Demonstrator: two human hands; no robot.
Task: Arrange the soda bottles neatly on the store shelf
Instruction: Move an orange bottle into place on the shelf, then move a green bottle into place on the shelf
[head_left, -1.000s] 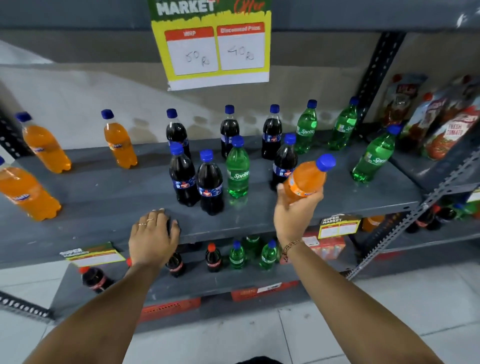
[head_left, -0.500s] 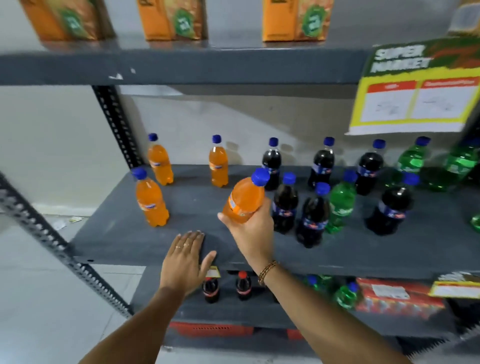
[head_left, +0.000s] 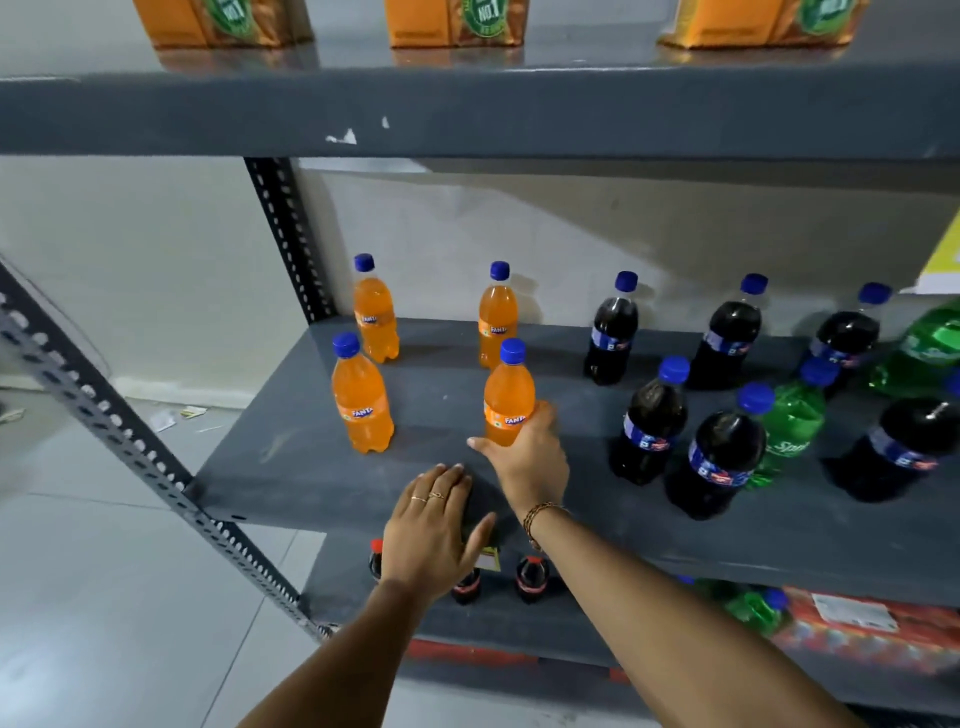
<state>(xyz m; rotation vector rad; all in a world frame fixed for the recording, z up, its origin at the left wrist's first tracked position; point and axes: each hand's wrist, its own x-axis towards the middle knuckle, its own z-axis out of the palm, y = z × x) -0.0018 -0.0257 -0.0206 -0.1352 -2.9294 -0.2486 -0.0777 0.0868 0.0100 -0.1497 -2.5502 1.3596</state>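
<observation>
In the head view, our right hand (head_left: 530, 457) wrapped the lower body of a Fanta bottle (head_left: 508, 397) at centre frame, fingers curled round it, the bottle upright with its base on or just above the shelf (head_left: 311, 478); we could not tell which. Our left hand (head_left: 431, 525) lay flat and spread on the shelf's front edge, holding nothing.

To set it well, we judged it should stand level with the front-left Fanta (head_left: 361, 402), straight ahead of the back-right Fanta (head_left: 497, 317), so that with the back-left Fanta (head_left: 375, 312) the four made a square block; we should let go only once the base sat flat, and draw the fingers back low so the bottle did not tip.

Right of centre stood the cola bottles (head_left: 649, 421), scattered and unaligned, with a Sprite bottle (head_left: 792, 431) mixed among them; they were near enough to be knocked by our wrist. Orange cartons (head_left: 457, 23) sat along the top edge, and smaller bottles (head_left: 532, 577) on the lower shelf below our wrists.
</observation>
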